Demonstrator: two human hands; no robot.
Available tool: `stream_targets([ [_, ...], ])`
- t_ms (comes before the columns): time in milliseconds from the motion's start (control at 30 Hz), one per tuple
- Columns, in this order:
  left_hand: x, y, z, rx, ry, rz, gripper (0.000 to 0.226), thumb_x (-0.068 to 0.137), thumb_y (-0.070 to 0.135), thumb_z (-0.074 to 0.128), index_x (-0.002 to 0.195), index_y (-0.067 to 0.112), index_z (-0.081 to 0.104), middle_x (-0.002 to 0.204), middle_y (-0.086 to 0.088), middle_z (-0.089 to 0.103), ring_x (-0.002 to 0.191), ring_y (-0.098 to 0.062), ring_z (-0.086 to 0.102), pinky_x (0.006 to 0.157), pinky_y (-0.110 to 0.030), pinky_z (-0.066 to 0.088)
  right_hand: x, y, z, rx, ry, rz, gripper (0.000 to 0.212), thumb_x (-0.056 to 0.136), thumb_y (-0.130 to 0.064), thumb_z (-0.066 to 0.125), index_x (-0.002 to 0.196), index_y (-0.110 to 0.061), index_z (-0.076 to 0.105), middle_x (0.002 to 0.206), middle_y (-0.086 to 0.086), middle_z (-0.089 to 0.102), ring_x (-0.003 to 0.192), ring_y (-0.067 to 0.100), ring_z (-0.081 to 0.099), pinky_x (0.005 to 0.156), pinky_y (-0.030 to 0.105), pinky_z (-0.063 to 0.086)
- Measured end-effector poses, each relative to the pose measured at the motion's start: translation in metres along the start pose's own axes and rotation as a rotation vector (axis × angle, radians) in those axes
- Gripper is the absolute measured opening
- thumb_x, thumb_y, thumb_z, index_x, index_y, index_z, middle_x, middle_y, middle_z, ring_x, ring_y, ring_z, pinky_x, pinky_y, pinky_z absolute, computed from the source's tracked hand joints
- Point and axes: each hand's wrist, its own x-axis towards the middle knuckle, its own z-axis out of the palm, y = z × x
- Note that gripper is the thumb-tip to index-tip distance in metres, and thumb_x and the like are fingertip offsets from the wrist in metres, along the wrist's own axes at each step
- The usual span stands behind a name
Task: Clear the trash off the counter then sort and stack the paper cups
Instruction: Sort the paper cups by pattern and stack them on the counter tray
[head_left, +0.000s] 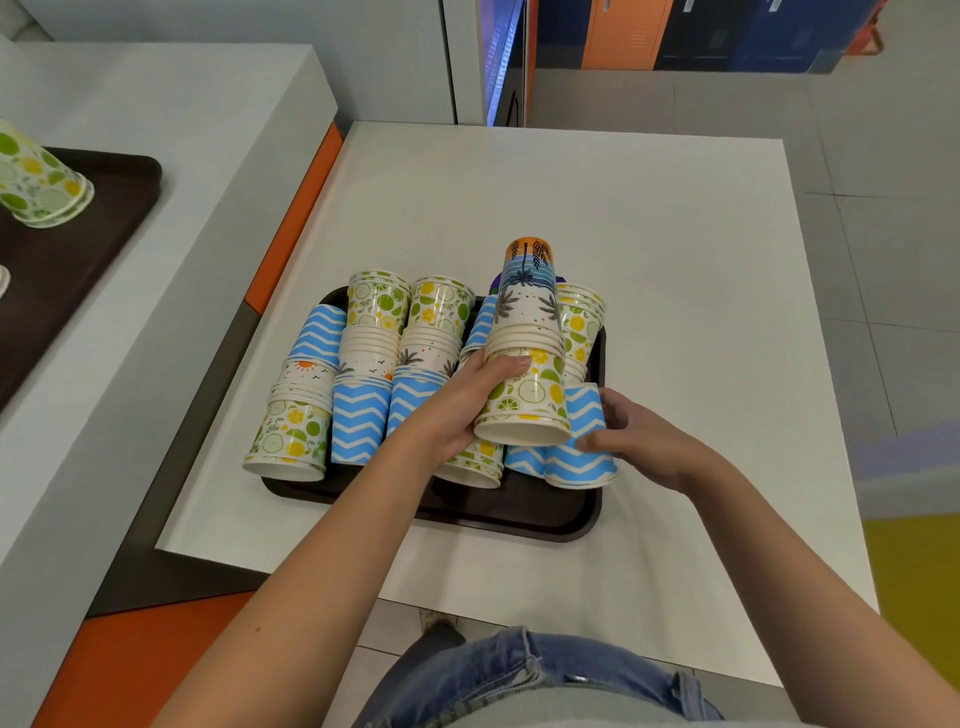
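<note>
Jeans (519, 670): blue denim at the bottom edge, just past the near edge of the table.
Left hand (457, 410): fingers curled round the lower end of a mixed stack, clasping it firmly.
Mixed stack (524, 364): nested paper cups, held over the right half of the tray, open mouth toward the camera; lemon-and-lime print nearest, then white rims, palm-tree print, and an orange sunset cup at the far end.
Right hand (644, 441): at the tray's right edge, thumb and fingers gripping the blue zigzag cups.
Blue zigzag cups (582, 452): blue with white chevrons, lying at the tray's near right corner, touching the mixed stack.
Other cups (358, 421): rows lying on their sides across the tray, citrus, zigzag and sun prints mixed.
Tray (519, 512): dark brown, near the table's left edge.
Table (623, 208): white, square.
Side counter (208, 104): left of the table, carrying a second dark tray (78, 249) with citrus-print cups (41, 182) on it.
</note>
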Motion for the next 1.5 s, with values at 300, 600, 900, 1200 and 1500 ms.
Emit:
stream_targets([
  [300,0.005,-0.002,0.0,-0.013,-0.028,0.07,0.053,0.081,0.025,0.068,0.13,0.02,0.047,0.113,-0.004,0.067,0.103,-0.019,0.066,0.089,-0.036,0.053,0.005,-0.001,-0.005,-0.011,0.037,-0.043,0.073,0.063,-0.014,0.078,0.13,-0.019,0.047,0.124,0.005,0.064,0.11,0.022,0.064,0.096,0.04,0.051],
  [600,0.023,0.015,0.007,-0.055,0.037,0.042,0.054,0.087,0.029,0.063,0.135,0.014,0.044,0.124,-0.01,0.063,0.107,-0.023,0.065,0.084,-0.036,0.056,0.023,-0.022,-0.011,0.009,0.066,-0.045,0.072,0.066,-0.011,0.073,0.132,-0.013,0.045,0.125,0.006,0.063,0.11,0.022,0.064,0.092,0.036,0.052],
  [900,0.013,0.013,0.004,-0.013,0.082,0.125,0.043,0.092,0.02,0.057,0.132,0.02,0.042,0.111,-0.002,0.066,0.098,-0.016,0.067,0.085,-0.033,0.055,-0.009,0.004,0.015,-0.009,0.327,-0.21,0.054,0.074,0.001,0.076,0.116,-0.023,0.052,0.113,0.002,0.065,0.098,0.016,0.067,0.083,0.03,0.056],
  [1200,-0.02,0.011,-0.026,0.006,0.214,0.262,0.056,0.086,0.021,0.065,0.137,0.022,0.042,0.117,-0.004,0.066,0.104,-0.019,0.067,0.084,-0.034,0.056,-0.022,0.051,0.052,-0.39,0.452,-0.409,0.071,0.062,-0.005,0.085,0.112,-0.037,0.046,0.113,-0.023,0.055,0.099,-0.01,0.054,0.084,0.006,0.041],
  [1500,-0.046,-0.002,-0.043,0.057,0.264,0.26,0.063,0.085,0.017,0.065,0.141,0.021,0.038,0.129,-0.006,0.06,0.113,-0.019,0.062,0.096,-0.037,0.05,-0.016,0.058,0.051,-0.512,0.426,-0.433,0.075,0.062,-0.023,0.088,0.118,-0.044,0.043,0.122,-0.027,0.052,0.11,-0.004,0.054,0.095,0.018,0.046],
])
